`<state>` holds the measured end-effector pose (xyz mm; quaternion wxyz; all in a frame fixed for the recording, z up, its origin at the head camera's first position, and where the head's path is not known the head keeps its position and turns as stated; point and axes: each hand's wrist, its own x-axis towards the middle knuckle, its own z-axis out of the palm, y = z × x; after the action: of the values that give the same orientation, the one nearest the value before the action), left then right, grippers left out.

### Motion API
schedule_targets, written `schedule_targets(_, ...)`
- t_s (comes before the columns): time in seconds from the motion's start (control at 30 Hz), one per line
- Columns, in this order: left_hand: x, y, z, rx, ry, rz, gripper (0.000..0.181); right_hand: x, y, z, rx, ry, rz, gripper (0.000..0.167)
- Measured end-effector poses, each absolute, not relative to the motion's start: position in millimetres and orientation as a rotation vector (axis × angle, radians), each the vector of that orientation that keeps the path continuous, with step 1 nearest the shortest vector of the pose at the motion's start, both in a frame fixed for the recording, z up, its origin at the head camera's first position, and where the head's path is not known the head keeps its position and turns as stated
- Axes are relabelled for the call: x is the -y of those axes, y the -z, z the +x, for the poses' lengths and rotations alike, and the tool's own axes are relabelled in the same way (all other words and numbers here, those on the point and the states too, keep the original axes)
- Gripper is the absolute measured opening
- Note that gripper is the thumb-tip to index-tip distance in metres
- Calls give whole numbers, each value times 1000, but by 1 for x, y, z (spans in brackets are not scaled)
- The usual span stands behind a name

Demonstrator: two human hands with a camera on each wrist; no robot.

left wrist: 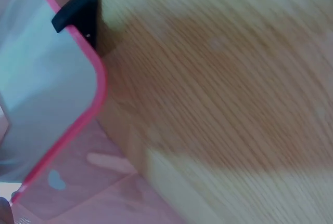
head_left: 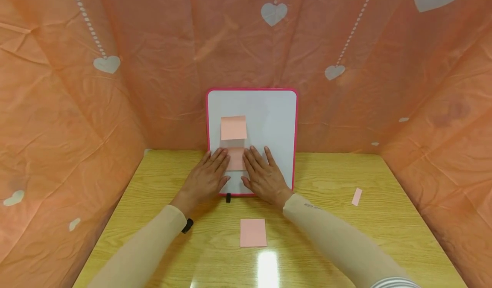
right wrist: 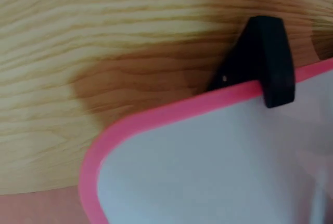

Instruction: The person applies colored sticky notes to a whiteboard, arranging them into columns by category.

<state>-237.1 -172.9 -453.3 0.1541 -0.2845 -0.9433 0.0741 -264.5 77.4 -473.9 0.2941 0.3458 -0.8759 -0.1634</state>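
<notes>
A whiteboard [head_left: 270, 121] with a pink frame stands upright at the back of the table. Two pink sticky notes are on it, one above the other: the upper note [head_left: 233, 128] and the lower note [head_left: 236, 159]. My left hand [head_left: 205, 175] touches the left edge of the lower note with its fingertips, fingers straight. On the opposite edge rest the straight fingers of my right hand [head_left: 265, 173]. On the table in front of the board lies a pink sticky note or pad [head_left: 253, 233]. In the wrist views the hands are almost wholly out of sight.
Black clips [left wrist: 83, 16] support the board's lower edge; another clip [right wrist: 273, 60] shows in the right wrist view. A small pink paper strip [head_left: 356, 196] lies on the wooden table [head_left: 319, 181] at right. Orange cloth [head_left: 161, 66] with hearts hangs around the table.
</notes>
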Motion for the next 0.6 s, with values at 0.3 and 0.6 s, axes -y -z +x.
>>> schedule_targets(0.3, 175, 455, -235, 2744, -251, -811, 78, -58, 465, -270, 2378, 395, 1025, 75)
schedule_targets(0.6, 184, 457, -232, 2753, -230, -804, 73, -69, 469, -266, 2421, 423, 960, 74)
